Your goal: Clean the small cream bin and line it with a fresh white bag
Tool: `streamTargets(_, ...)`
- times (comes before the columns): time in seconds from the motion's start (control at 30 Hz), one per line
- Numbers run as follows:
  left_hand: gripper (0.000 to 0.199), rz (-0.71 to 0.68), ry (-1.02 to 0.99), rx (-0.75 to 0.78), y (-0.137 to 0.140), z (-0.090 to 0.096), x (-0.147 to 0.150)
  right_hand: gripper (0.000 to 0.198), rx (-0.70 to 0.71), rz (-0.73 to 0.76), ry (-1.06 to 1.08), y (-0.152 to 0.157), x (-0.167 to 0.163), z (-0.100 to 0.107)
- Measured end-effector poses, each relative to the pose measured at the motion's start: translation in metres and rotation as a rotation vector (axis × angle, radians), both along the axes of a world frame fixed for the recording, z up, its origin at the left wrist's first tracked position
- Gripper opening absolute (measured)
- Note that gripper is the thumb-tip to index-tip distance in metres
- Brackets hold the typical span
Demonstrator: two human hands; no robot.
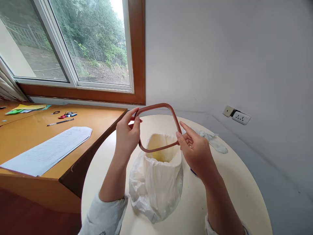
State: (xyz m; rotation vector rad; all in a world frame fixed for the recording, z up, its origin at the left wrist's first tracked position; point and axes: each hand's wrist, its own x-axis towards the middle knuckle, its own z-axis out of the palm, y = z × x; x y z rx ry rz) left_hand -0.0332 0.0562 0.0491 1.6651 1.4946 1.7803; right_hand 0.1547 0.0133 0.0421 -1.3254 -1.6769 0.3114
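Observation:
A brown rounded-square rim ring (158, 150), like the top ring of a trash can, is held up and tilted between both hands. My left hand (128, 132) pinches its left side, and my right hand (194, 145) grips its lower right corner between thumb and fingers. Below and behind the ring stands a trash can with a white plastic bag (156, 189) draped over its rim and down its outside. The yellowish inside (157, 143) of the lined opening shows through the ring. The ring appears apart from the can, above its mouth.
The can stands on a round cream table (234, 195). A crumpled pale plastic bag (216, 142) lies at the table's right rear, and a small dark blue thing is partly hidden by my right hand. On the wooden desk (105, 114) at left are papers (49, 151), a pen (60, 122) and keys (69, 114).

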Motion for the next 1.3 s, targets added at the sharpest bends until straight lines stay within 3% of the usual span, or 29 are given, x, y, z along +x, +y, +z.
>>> streamTargets(0.2,0.032,-0.021,0.005,-0.009,-0.001,0.002,0.001,0.045,-0.014,0.017,0.013,-0.003,-0.001,0.003)
streamTargets(0.43,0.030,-0.138,-0.014,-0.048,0.005,-0.005,-0.002,0.040,0.098,-0.206,0.048,0.008,0.020,-0.002)
streamTargets(0.53,0.029,-0.262,0.173,-0.160,0.010,-0.012,-0.003,0.037,0.106,-0.322,0.106,0.012,0.037,-0.002)
streamTargets(0.67,0.042,-0.426,0.590,-0.360,0.014,-0.024,0.002,0.033,0.138,-0.390,0.148,0.013,0.048,-0.002)
streamTargets(0.87,0.055,-0.463,0.832,-0.475,0.017,-0.035,0.009,0.040,0.080,-0.370,0.163,0.006,0.044,0.005)
streamTargets(1.17,0.048,-0.466,0.877,-0.405,0.018,-0.034,0.012,0.044,0.069,-0.363,0.103,0.010,0.049,0.002)
streamTargets(1.3,0.043,-0.360,0.574,-0.229,0.017,-0.028,0.011,0.051,-0.014,-0.324,-0.009,0.012,0.045,0.000)
